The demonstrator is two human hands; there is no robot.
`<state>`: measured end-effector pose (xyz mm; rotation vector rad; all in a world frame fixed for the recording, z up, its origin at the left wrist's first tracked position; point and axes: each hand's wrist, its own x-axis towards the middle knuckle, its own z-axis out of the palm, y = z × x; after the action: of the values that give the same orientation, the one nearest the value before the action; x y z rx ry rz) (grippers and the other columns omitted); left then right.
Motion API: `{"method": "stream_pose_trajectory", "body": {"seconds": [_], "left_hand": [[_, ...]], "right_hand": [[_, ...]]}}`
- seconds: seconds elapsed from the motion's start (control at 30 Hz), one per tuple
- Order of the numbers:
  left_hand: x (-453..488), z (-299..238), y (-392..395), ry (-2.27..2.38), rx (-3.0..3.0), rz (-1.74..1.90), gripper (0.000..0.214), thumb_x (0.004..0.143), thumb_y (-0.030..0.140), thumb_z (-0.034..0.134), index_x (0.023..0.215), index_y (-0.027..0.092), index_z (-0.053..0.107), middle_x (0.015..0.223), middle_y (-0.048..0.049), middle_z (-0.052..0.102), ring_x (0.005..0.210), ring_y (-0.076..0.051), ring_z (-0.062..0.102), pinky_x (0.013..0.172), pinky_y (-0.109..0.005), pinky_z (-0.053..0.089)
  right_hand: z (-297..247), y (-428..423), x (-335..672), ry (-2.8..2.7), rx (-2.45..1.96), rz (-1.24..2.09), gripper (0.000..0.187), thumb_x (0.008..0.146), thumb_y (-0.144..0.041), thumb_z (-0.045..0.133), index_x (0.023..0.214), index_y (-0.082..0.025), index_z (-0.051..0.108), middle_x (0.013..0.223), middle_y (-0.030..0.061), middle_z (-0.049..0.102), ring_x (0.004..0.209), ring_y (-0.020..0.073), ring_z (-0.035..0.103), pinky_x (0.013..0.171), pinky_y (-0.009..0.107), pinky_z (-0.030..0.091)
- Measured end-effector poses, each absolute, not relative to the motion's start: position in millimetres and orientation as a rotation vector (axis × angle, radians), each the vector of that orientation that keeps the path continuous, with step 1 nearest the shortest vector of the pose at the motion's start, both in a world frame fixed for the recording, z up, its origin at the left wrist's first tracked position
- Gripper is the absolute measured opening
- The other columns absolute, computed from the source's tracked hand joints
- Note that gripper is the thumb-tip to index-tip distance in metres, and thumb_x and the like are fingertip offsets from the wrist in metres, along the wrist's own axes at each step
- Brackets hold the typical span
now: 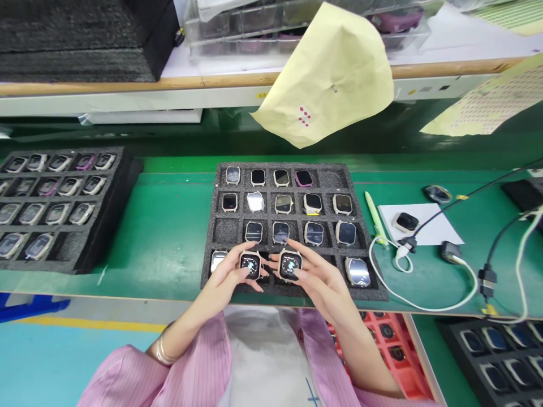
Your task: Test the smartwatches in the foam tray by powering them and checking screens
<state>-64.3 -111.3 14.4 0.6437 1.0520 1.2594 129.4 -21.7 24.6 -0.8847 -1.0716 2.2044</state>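
My left hand (231, 277) holds a smartwatch body (250, 264) with a lit screen by its edges. My right hand (316, 277) grips a second lit watch body (290, 264) the same way. Both watches hover side by side over the front row of a black foam tray (322, 176). The tray's compartments hold several more watch bodies, most with dark screens, one (357, 272) to the right of my right hand and one (218, 260) to the left of my left hand.
A second foam tray (63, 249) of watches lies at the left on the green bench. At the right are a green pen (375, 217), a white sheet (436, 226) with a watch on it, white and black cables (466, 282). A yellow sheet (335, 73) hangs above.
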Motion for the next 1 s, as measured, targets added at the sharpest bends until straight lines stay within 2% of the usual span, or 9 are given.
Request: {"method": "stream_pose_trajectory", "body": {"seconds": [0.47,0.63,0.73,0.87,1.0], "left_hand": [[-62.6,17.0,-111.0,1.070,0.665,1.225,0.044,0.088,0.021,0.049,0.132,0.025,0.048,0.108,-0.0075,0.060,0.098,-0.025,0.062,0.074,-0.036,0.060],[-58.9,19.9,-109.4,1.200,0.805,1.198,0.049,0.080,0.017,0.061,0.127,0.023,0.045,0.095,-0.0039,0.059,0.083,-0.018,0.062,0.066,-0.027,0.054],[-57.0,19.3,-108.9,1.350,0.912,1.173,0.041,0.077,0.011,0.064,0.113,0.021,0.049,0.087,0.0004,0.057,0.074,-0.013,0.057,0.068,-0.024,0.048],[-56.8,18.5,-110.1,1.462,0.969,1.112,0.025,0.078,0.011,0.059,0.100,0.020,0.049,0.072,0.0056,0.051,0.059,-0.009,0.049,0.059,-0.022,0.040],[-57.6,20.4,-112.4,1.436,1.002,1.049,0.026,0.077,0.007,0.055,0.099,0.021,0.049,0.065,0.0088,0.042,0.051,-0.008,0.039,0.053,-0.020,0.034]], "right_hand": [[14.6,-24.5,126.3,-1.170,-0.872,2.053,0.040,0.087,-0.031,0.068,0.127,-0.027,0.060,0.112,0.0079,0.072,0.107,0.0288,0.067,0.093,0.043,0.054],[16.9,-27.0,127.6,-1.206,-0.874,2.097,0.049,0.092,-0.035,0.063,0.138,-0.030,0.048,0.124,0.0081,0.066,0.115,0.0278,0.062,0.099,0.045,0.050],[18.9,-28.3,127.1,-1.214,-0.833,2.146,0.051,0.093,-0.034,0.061,0.141,-0.031,0.045,0.127,0.0088,0.064,0.118,0.0266,0.060,0.102,0.046,0.047],[20.1,-26.8,126.5,-1.180,-0.790,2.162,0.043,0.086,-0.030,0.071,0.128,-0.026,0.060,0.114,0.0099,0.071,0.108,0.0262,0.066,0.099,0.045,0.049],[20.1,-24.4,127.3,-1.146,-0.720,2.200,0.036,0.077,-0.023,0.080,0.112,-0.024,0.070,0.101,0.0082,0.075,0.095,0.0227,0.071,0.086,0.034,0.056]]}}
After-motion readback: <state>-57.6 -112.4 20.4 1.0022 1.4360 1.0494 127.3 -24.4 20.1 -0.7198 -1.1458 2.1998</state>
